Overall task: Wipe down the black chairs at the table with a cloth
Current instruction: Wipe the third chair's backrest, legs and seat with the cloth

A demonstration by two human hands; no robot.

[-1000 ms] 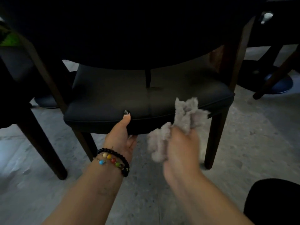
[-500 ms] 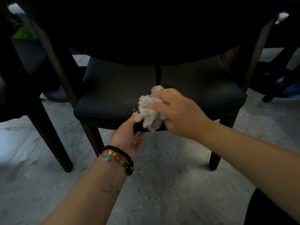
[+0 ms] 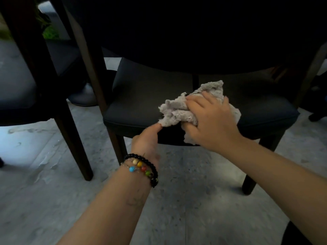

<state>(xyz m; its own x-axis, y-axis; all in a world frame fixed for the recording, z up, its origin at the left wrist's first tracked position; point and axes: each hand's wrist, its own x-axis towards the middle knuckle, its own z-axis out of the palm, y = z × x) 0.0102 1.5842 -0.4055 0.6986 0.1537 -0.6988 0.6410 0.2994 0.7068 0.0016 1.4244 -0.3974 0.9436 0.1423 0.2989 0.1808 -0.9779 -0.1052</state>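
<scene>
Here we are low beside the black chair (image 3: 145, 96), looking across its padded seat, and the right hand (image 3: 210, 121) is down on it with the grey cloth (image 3: 178, 110) bunched in its grip, fingers and thumb curled round the wad. The cloth sits on the front half of the seat, near the middle, a loose corner hanging over the front edge under the thumb. The left hand (image 3: 148, 140) comes up from below at that same front edge, thumb raised and touching the lower left fringe of the cloth; its fingers are tucked out of sight beneath the seat rim, so whether that grip is wide or closed I cannot tell. On the left wrist, a black bead bracelet (image 3: 150, 167) and a string of coloured beads just beside it. A second dark chair (image 3: 19, 96) stands to the left, well apart. Under it all, the pale speckled floor (image 3: 185, 200), and above, deep shadow.
</scene>
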